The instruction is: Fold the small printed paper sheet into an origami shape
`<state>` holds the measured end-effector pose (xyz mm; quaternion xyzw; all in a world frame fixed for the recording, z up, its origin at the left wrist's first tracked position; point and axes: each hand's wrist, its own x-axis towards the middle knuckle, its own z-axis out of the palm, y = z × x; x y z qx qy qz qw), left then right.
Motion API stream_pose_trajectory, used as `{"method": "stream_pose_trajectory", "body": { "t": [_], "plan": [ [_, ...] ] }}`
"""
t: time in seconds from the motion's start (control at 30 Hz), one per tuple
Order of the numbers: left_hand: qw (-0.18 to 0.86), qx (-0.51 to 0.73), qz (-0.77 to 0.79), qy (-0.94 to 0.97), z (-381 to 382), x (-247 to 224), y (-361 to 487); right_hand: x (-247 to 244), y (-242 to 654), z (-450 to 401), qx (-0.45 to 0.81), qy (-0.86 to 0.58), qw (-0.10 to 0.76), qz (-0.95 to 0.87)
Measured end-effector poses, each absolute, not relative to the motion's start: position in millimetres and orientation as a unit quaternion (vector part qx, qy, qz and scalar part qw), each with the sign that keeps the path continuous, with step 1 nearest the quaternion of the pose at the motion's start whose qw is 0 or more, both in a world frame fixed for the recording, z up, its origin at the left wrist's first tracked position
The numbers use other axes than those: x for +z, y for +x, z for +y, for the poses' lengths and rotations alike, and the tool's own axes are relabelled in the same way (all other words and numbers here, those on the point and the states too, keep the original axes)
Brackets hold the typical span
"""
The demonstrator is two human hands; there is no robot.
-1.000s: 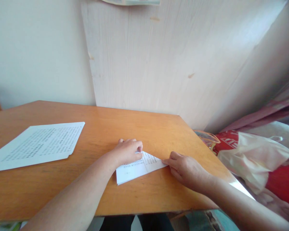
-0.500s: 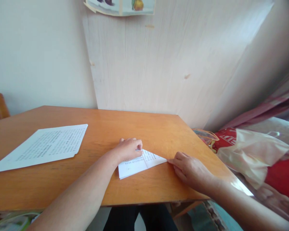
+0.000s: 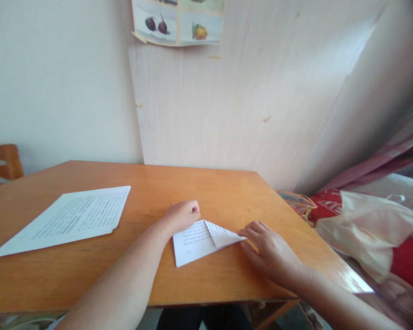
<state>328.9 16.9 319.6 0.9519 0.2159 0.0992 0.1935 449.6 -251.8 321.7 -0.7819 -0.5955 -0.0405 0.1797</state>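
Note:
A folded sheet of printed paper (image 3: 196, 245) lies near the table's front edge, its right side turned in to a pointed triangular flap. My left hand (image 3: 185, 214) is curled into a fist against the paper's upper left edge; whatever its fingers may hold is hidden. At the pointed right end, my right hand (image 3: 265, 245) has thumb and forefinger closed around the tip, the other fingers bent above the tabletop.
A stack of printed sheets (image 3: 79, 217) lies on the wooden table (image 3: 179, 183) to the left. Beyond the right edge are red and cream bags (image 3: 365, 229). A chair (image 3: 7, 160) stands at far left, and a fruit poster (image 3: 179, 25) hangs on the wall.
The view has tilted up slightly. My left hand has drawn back toward the paper's upper edge, uncovering more print and the flap. My right hand stays at the pointed end.

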Motion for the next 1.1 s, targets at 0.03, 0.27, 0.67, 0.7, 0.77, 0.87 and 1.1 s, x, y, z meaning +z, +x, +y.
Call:
{"method": "stream_pose_trajectory", "body": {
  "t": [0.03,0.27,0.67,0.7,0.77,0.87,1.1],
  "plan": [
    [0.194,0.100,0.218,0.951,18.5,318.2,328.9,321.5,445.7,-247.7,-0.040,-0.778,0.181,-0.601],
    [0.202,0.095,0.219,0.950,21.7,311.8,331.0,316.3,427.9,-220.0,-0.042,-0.755,0.154,-0.636],
    [0.326,0.139,0.223,0.908,25.7,309.4,332.8,312.6,439.7,-211.8,-0.049,-0.750,0.168,-0.637],
    [0.341,0.152,0.224,0.900,27.1,310.0,333.7,312.8,442.2,-212.2,-0.043,-0.752,0.197,-0.628],
    [0.371,0.176,0.231,0.882,30.7,311.8,335.0,313.8,447.7,-213.4,-0.033,-0.760,0.256,-0.597],
    [0.411,0.193,0.248,0.856,34.9,314.6,334.5,316.1,455.4,-215.2,-0.015,-0.777,0.330,-0.536],
    [0.516,0.118,0.216,0.821,20.8,320.9,328.9,315.3,466.8,-214.4,-0.026,-0.795,0.408,-0.447]
  ]
}}
